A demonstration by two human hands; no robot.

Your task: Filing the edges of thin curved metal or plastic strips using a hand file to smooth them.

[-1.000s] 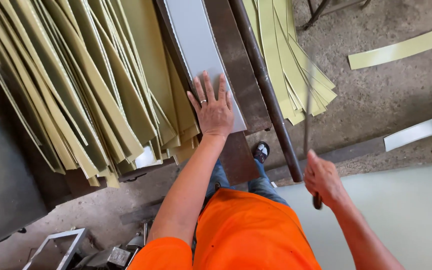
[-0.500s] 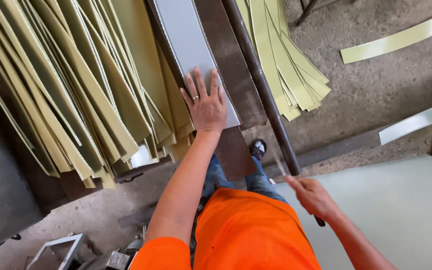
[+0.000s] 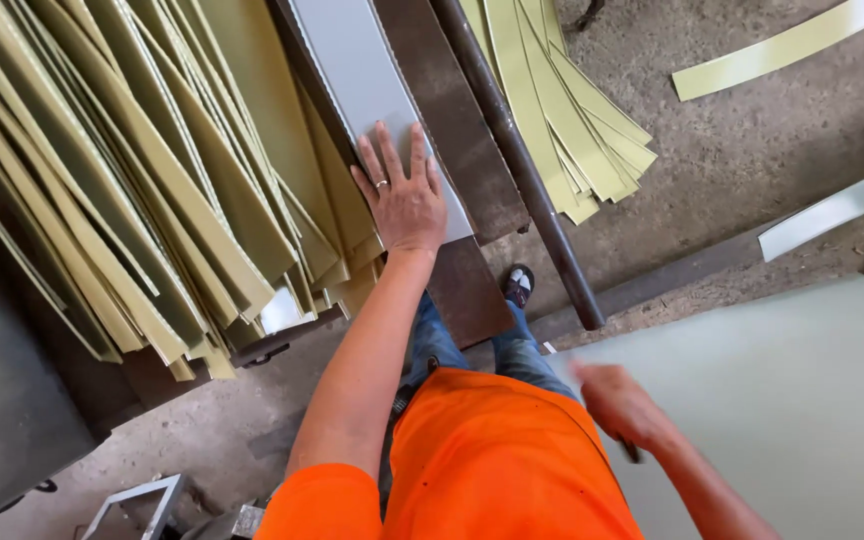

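L hand (image 3: 404,200) is lying flat w/ fingers spread apart, palm pressing down on the near end of a grey metal strip (image 3: 357,80) that is running away along the brown rusty bench (image 3: 452,120). R hand (image 3: 617,405) is hanging low at the near right, blurred, curled around a thin dark tool (image 3: 631,452); can't tell how tight. Dark steel bar (image 3: 512,150) is lying just right of the bench. Heap of yellow-green strips (image 3: 122,170) is fanning out on the left, a smaller stack (image 3: 567,120) at the right. Pale sheet (image 3: 792,400) is lying near right, beside the R hand.
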